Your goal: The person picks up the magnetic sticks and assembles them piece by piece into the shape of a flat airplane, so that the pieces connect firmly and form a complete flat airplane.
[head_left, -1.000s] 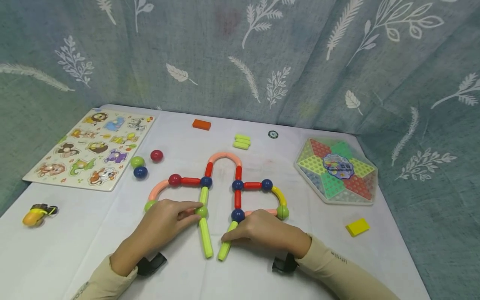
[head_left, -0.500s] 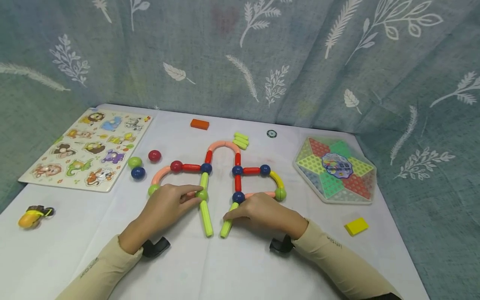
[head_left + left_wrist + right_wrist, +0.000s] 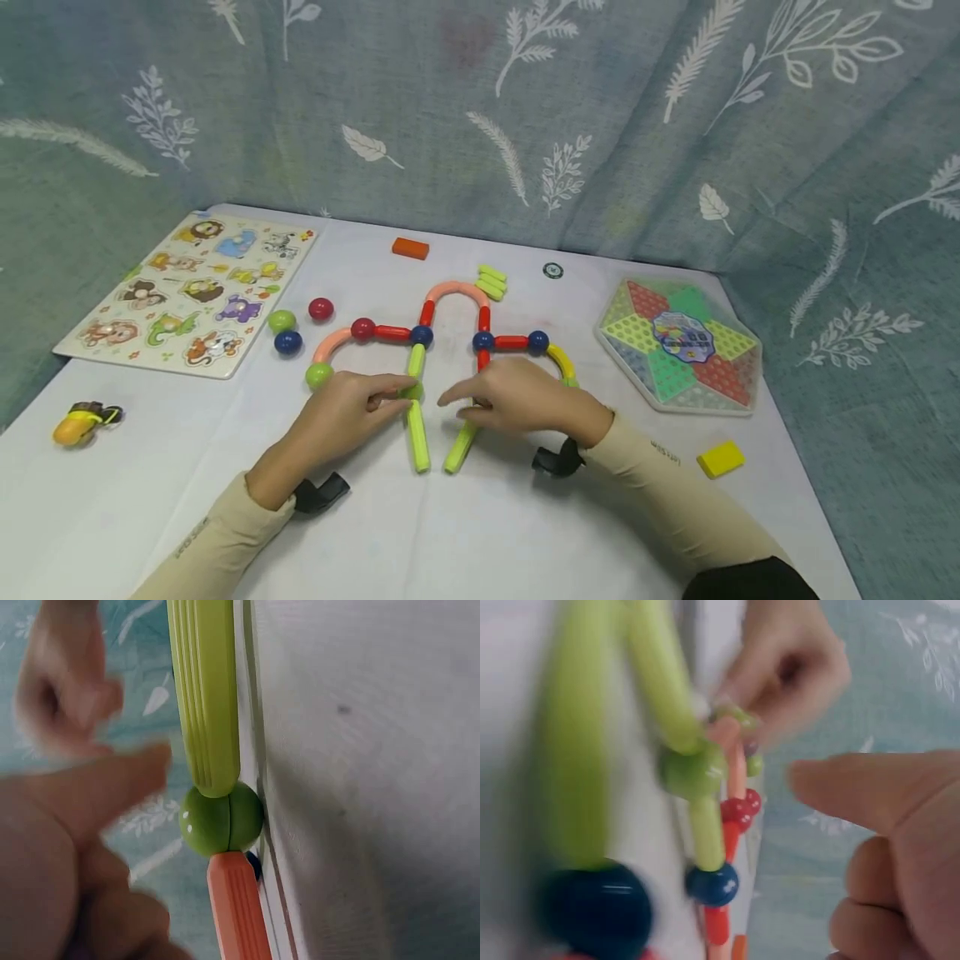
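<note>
A figure of magnetic rods and balls lies flat on the white table, with a salmon arch (image 3: 456, 288) at its far end. My left hand (image 3: 337, 412) is at the left leg, thumb and index on either side of a green ball (image 3: 219, 819); the left wrist view shows the fingers apart from it. A lime rod (image 3: 417, 442) runs from that ball toward me. My right hand (image 3: 525, 396) hovers over the right side, index extended and other fingers curled, holding nothing. Beneath it, another lime rod (image 3: 460, 450) shows; a blue ball (image 3: 596, 907) is hidden in the head view.
Loose balls, including a red one (image 3: 321, 309), lie left of the figure beside an animal puzzle board (image 3: 258, 342). Several short lime rods (image 3: 491, 283) sit near the arch. A hexagonal game box (image 3: 600, 321), yellow block (image 3: 721, 459) and orange block (image 3: 410, 248) lie around.
The figure slid away from me, bringing its arch close to the short lime rods. My right hand then let go of its lime rod and rose; my left fingers loosened at the green ball.
</note>
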Demonstrator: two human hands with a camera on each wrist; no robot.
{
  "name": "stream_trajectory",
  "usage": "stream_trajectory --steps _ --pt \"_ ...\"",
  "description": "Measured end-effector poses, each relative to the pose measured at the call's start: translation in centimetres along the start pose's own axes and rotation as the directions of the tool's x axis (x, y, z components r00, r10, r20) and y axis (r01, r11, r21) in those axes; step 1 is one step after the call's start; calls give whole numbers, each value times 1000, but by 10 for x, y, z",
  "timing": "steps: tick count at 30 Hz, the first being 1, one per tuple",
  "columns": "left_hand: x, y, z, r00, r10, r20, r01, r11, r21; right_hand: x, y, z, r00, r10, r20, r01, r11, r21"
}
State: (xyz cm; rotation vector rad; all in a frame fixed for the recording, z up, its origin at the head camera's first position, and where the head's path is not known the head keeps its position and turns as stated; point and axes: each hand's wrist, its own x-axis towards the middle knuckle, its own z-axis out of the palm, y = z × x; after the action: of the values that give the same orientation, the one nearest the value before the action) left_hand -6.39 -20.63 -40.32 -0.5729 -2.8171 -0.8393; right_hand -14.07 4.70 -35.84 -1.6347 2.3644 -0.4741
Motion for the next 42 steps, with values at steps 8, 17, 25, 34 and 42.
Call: stream_trajectory --steps 8,17,25,34,42 --pt "-4 10 2 942 162 293 -84 962 -261 114 35 -33 989 73 -127 -53 987 154" --pt "2 7 11 896 237 376 -136 952 -275 196 53 -23 989 150 -6 -148 976 160" --pt "3 9 11 896 233 379 -139 956 -258 231 53 -15 977 209 42 -214 960 179" --pt "-4 5 13 905 208 371 -117 960 -253 247 39 1 956 278 90 -285 956 71" --pt "-13 2 11 914 198 354 -105 959 -265 246 28 10 948 306 87 -308 951 22"
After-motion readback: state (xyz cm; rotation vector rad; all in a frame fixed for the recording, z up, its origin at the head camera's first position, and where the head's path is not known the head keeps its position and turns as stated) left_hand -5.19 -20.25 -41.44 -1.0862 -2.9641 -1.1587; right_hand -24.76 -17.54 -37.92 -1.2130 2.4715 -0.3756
